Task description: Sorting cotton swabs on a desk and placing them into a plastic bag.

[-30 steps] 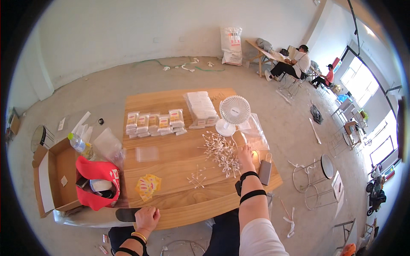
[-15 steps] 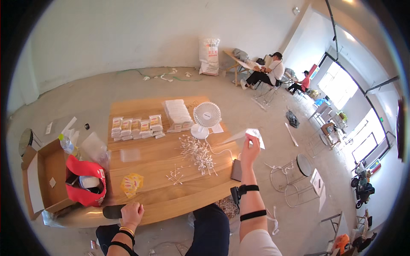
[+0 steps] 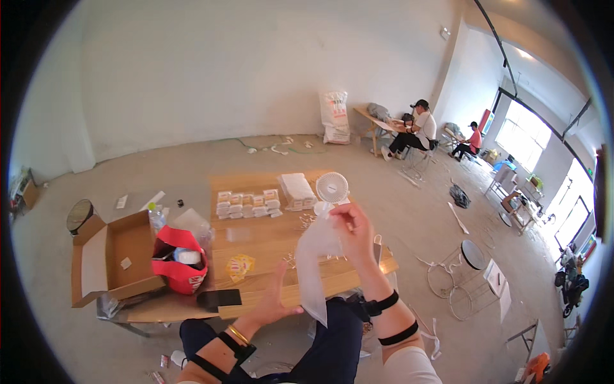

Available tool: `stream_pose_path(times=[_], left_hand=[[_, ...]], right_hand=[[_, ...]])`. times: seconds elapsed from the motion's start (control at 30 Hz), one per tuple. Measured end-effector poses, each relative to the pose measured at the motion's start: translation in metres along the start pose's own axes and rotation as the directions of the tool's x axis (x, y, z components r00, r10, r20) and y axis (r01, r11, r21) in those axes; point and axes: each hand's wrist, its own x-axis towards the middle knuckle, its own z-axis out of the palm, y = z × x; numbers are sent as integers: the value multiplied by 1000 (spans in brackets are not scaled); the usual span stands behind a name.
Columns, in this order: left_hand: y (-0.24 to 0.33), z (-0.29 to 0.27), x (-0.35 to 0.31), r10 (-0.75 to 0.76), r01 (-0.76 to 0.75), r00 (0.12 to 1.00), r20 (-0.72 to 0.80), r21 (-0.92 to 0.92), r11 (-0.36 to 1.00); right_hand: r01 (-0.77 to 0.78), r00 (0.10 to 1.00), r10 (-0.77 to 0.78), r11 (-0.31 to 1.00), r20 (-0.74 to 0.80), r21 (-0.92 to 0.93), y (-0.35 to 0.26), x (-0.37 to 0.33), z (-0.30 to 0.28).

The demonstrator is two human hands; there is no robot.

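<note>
In front of my body, my right hand pinches the top of a long, translucent white plastic sheet or bag, which hangs down over the table's front edge. My left hand is open beside the lower part of the plastic, thumb and fingers apart. Loose cotton swabs lie on the wooden table, mostly hidden behind the plastic. To their left are yellow printed cards. Farther back, packed cotton swabs stand in rows beside a larger clear-wrapped stack.
A small white fan stands at the table's far right. A dark flat object lies by the front left edge. Left of it are a red bag and an open cardboard box. Round stools and two seated people are to the right.
My right hand has brought the plastic inward from beyond the table's right side. My left hand has left the dark object and opened near the plastic. The view has shifted.
</note>
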Motion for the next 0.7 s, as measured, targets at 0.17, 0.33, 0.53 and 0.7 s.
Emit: stream_pose_path(times=[0.17,0.33,0.53,0.7], left_hand=[[4,2,-24,-244,144,968,-62,-658,739],[-36,-23,-73,-413,122,904,-115,-854,505],[-25,-50,-74,-721,53,624,-301,-904,424],[-42,-45,-80,-639,17,618,-458,-805,593]], right_hand=[[-349,869,170,876,465,334,-43,-45,60],[-126,827,-167,876,538,465,-64,-105,85],[-343,805,44,848,592,403,-37,-161,68],[-397,709,114,880,696,261,-48,-209,66]])
